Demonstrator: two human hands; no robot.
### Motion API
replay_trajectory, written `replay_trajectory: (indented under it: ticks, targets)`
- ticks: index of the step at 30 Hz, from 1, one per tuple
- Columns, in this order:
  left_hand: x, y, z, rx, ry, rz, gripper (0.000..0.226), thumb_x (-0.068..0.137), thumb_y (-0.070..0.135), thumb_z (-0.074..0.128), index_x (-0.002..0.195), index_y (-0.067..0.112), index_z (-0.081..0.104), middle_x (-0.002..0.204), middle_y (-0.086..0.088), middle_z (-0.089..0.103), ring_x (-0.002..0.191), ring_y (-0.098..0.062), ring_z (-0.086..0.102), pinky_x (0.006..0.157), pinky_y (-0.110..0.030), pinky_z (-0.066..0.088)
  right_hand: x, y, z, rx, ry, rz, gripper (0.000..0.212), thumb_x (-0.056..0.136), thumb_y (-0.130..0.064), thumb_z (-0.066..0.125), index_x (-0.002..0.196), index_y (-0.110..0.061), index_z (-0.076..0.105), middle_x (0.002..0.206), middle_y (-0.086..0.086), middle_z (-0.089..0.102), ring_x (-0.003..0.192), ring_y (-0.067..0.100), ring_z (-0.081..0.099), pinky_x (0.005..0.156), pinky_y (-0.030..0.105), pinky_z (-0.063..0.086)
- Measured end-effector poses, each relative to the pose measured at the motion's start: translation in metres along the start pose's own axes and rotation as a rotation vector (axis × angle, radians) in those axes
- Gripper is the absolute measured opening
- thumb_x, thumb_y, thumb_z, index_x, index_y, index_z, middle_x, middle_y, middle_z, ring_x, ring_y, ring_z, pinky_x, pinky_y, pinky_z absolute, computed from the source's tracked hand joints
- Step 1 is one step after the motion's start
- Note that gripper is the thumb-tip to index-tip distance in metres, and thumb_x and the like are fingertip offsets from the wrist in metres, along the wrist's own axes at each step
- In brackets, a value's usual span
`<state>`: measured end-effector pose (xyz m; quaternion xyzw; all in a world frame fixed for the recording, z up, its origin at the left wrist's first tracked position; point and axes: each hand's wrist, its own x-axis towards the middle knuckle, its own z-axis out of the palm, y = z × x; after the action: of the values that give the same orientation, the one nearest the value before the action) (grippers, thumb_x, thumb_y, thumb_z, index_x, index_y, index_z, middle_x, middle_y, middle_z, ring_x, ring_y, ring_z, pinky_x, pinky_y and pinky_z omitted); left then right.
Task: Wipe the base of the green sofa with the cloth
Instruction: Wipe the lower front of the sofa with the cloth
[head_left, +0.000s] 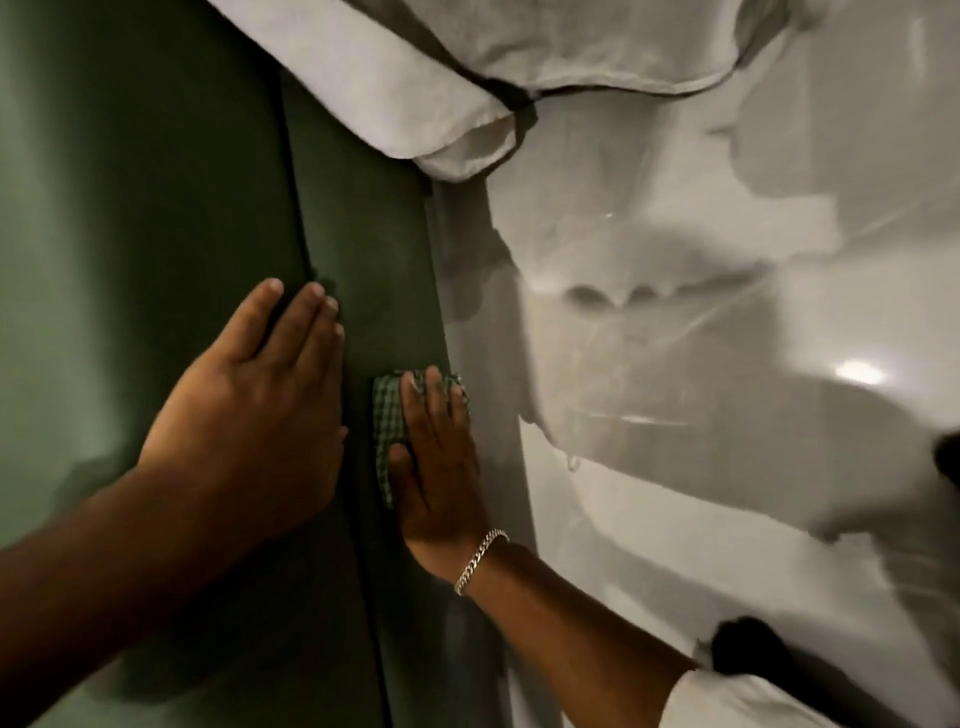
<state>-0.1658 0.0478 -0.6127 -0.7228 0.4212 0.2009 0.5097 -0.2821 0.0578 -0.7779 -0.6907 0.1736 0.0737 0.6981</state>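
Head view. Your right hand (435, 467) lies flat, fingers extended and together, pressing the cloth (390, 415) against the base (374, 260) of the green sofa (130, 208). The cloth is green-checked and folded; it shows past your fingertips at 12 o'clock and beside your thumb at 9 o'clock. It sits at the base's edge nearest the floor (727, 312), which is glossy and pale. You do not grip the cloth; the palm pins it. A chain bracelet (480, 561) circles your right wrist.

Your left hand (254, 410) rests open, fingers straight, flat on the sofa just beside the seam, at 9 o'clock from the cloth, holding nothing. A white sheet (415, 78) hangs over the sofa at 12 o'clock.
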Motion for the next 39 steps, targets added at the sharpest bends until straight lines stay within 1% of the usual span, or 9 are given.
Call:
replay_trajectory:
  ticks: [4, 7, 9, 12, 17, 25, 30, 32, 39]
  targets:
    - [0.013, 0.004, 0.020, -0.061, 0.123, 0.010, 0.076, 0.083, 0.038, 0.035, 0.141, -0.010, 0.042, 0.152, -0.032, 0.042, 0.147, -0.045, 0.031, 0.124, -0.054, 0.007, 0.009, 0.005, 0.006, 0.033, 0.070, 0.044, 0.060, 0.097, -0.046, 0.015, 0.153, -0.035, -0.001, 0.168, 0.001, 0.002, 0.155, 0.027, -0.004, 0.121, 0.060, 0.013]
    - [0.021, 0.002, 0.045, -0.053, 0.189, -0.054, 0.076, 0.080, 0.036, 0.036, 0.142, -0.009, 0.036, 0.153, -0.031, 0.037, 0.155, -0.037, -0.007, 0.126, -0.049, -0.003, 0.006, 0.005, 0.002, -0.004, 0.073, -0.038, 0.061, 0.097, -0.044, 0.020, 0.155, -0.032, 0.003, 0.168, 0.002, 0.003, 0.155, 0.031, -0.001, 0.119, 0.063, 0.016]
    - [0.017, 0.007, 0.050, -0.045, 0.155, -0.080, 0.077, 0.081, 0.038, 0.032, 0.143, -0.008, 0.035, 0.155, -0.029, 0.035, 0.151, -0.027, -0.021, 0.126, -0.052, -0.005, 0.009, 0.008, 0.001, 0.002, 0.048, -0.044, 0.062, 0.096, -0.044, 0.021, 0.154, -0.034, 0.003, 0.168, 0.001, 0.002, 0.155, 0.030, -0.002, 0.119, 0.064, 0.014]
    - [-0.002, 0.014, 0.047, -0.065, 0.114, -0.107, 0.076, 0.084, 0.038, 0.028, 0.144, -0.008, 0.034, 0.157, -0.027, 0.033, 0.154, -0.028, -0.013, 0.126, -0.050, -0.006, -0.002, 0.009, 0.008, -0.010, 0.039, -0.005, 0.062, 0.097, -0.045, 0.020, 0.154, -0.034, 0.000, 0.168, -0.002, 0.000, 0.156, 0.024, -0.005, 0.121, 0.061, 0.014]
    - [-0.033, 0.027, 0.020, -0.011, 0.052, -0.058, 0.076, 0.087, 0.039, 0.037, 0.146, -0.008, 0.036, 0.158, -0.029, 0.033, 0.152, -0.040, 0.024, 0.127, -0.054, 0.004, -0.076, 0.024, 0.018, 0.038, -0.058, 0.066, 0.060, 0.096, -0.051, 0.012, 0.149, -0.045, -0.015, 0.166, -0.010, -0.017, 0.153, 0.013, -0.019, 0.123, 0.056, 0.010]
    - [-0.053, 0.048, 0.008, -0.020, 0.010, -0.127, 0.075, 0.088, 0.039, 0.036, 0.149, -0.006, 0.031, 0.160, -0.027, 0.028, 0.153, -0.038, 0.021, 0.125, -0.055, 0.006, 0.027, -0.004, 0.000, 0.108, 0.096, -0.002, 0.063, 0.096, -0.048, 0.024, 0.155, -0.027, 0.014, 0.167, 0.006, 0.010, 0.155, 0.030, 0.003, 0.122, 0.058, 0.015]
    - [-0.052, 0.052, 0.002, 0.018, -0.014, -0.132, 0.076, 0.090, 0.041, 0.027, 0.151, -0.004, 0.025, 0.163, -0.025, 0.023, 0.154, -0.038, 0.015, 0.126, -0.057, 0.001, -0.059, 0.040, 0.016, 0.067, -0.052, 0.115, 0.061, 0.092, -0.067, 0.005, 0.145, -0.046, -0.018, 0.165, -0.008, -0.014, 0.154, 0.017, -0.013, 0.124, 0.053, 0.009]
    - [-0.052, 0.054, 0.003, 0.057, -0.015, -0.145, 0.076, 0.091, 0.042, 0.023, 0.152, -0.004, 0.024, 0.164, -0.024, 0.023, 0.155, -0.037, 0.014, 0.126, -0.057, -0.001, -0.082, 0.042, 0.027, 0.089, -0.063, 0.127, 0.058, 0.092, -0.064, 0.009, 0.140, -0.056, -0.023, 0.160, -0.017, -0.023, 0.152, 0.012, -0.020, 0.125, 0.053, 0.005]
    - [-0.058, 0.058, 0.007, 0.128, -0.029, -0.205, 0.080, 0.090, 0.046, 0.007, 0.156, 0.001, 0.003, 0.168, -0.019, 0.002, 0.157, -0.034, -0.003, 0.125, -0.055, -0.007, -0.037, 0.031, 0.020, 0.160, 0.047, 0.046, 0.065, 0.094, -0.054, 0.025, 0.154, -0.035, 0.007, 0.168, -0.003, 0.001, 0.155, 0.022, -0.002, 0.125, 0.046, 0.005]
